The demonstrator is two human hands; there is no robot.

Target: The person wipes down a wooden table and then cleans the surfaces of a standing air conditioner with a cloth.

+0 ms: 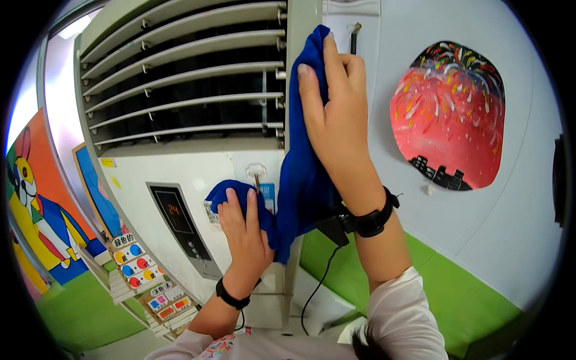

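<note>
A tall white floor-standing air conditioner [138, 171] with wide louvres [186, 69] stands before me. My right hand [336, 114] grips a blue cloth [300, 162] against its right side edge, thumb and fingers pressed over the cloth near the top. The cloth hangs down from there toward my left hand [243, 234], which holds a bunched blue part of it against the front panel below the louvres. Whether this is one cloth or two touching, I cannot tell. Beside the left fingers are a sticker with a printed code and a small hook. The display panel [180, 222] is lit, left of that hand.
A painted pink and black board [450, 117] hangs on the white wall at right. A black cable [318, 288] runs down below my right wrist. Colour-chart cards [138, 264] stand on a white rack at left, near a colourful rabbit mural [51, 204]. The lower wall is green.
</note>
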